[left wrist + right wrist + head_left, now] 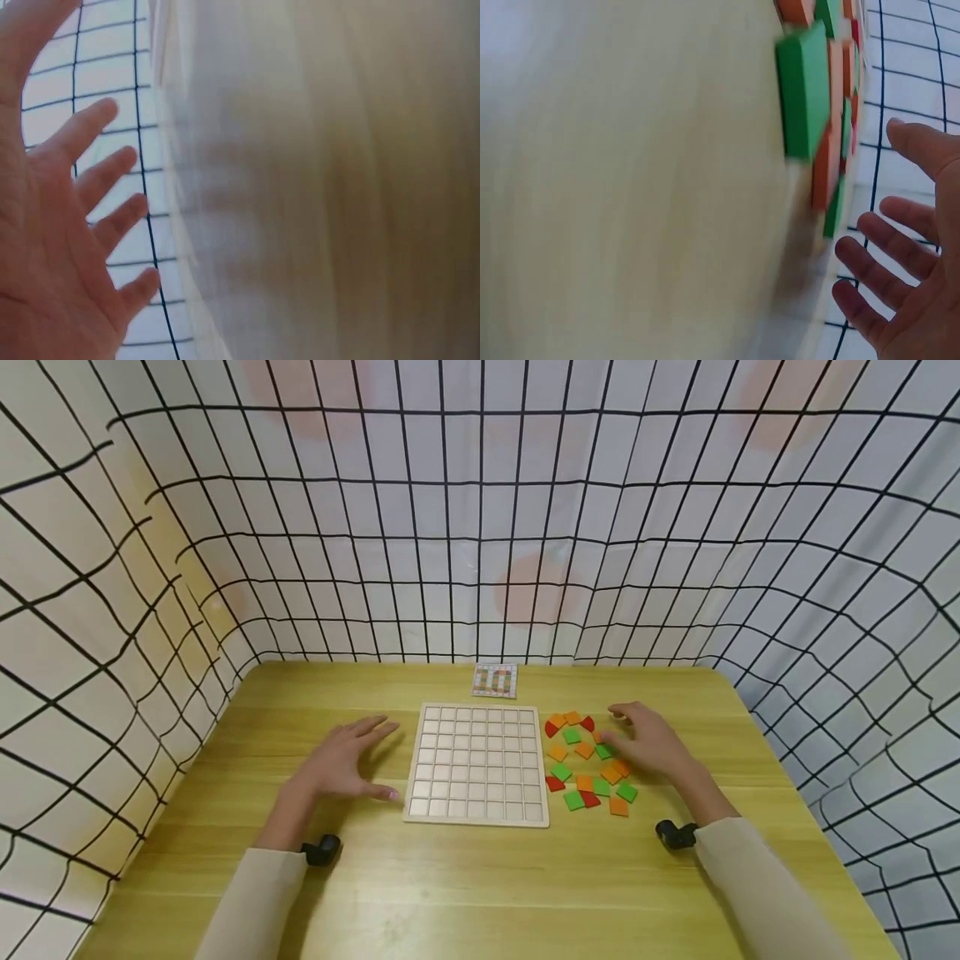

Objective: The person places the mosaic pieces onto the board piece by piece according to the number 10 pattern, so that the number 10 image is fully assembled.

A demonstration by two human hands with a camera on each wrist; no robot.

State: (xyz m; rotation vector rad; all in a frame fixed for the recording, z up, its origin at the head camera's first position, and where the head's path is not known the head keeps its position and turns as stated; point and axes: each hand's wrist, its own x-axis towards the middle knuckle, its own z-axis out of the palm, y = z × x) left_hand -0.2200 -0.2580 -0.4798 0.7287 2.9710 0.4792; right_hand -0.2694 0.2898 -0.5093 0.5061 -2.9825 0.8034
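Note:
A pale wooden grid board point(477, 765) lies on the table with its square cells bare. My left hand point(347, 762) hovers at the board's left side, fingers spread and thumb near the lower left edge. In the left wrist view the left palm point(52, 247) holds nothing. To the right of the board lies a loose scatter of orange, green and red tiles, including a green tile point(627, 792) and an orange tile point(618, 807). My right hand point(647, 742) is over the scatter's right side, hiding part of it. Its fingers point(885, 281) are parted, holding nothing.
A small printed card point(495, 680) with a coloured pattern lies behind the board. Black grid netting over white sheeting point(510, 510) encloses the back and both sides of the wooden table point(450, 893). Each wrist wears a small black camera point(322, 850).

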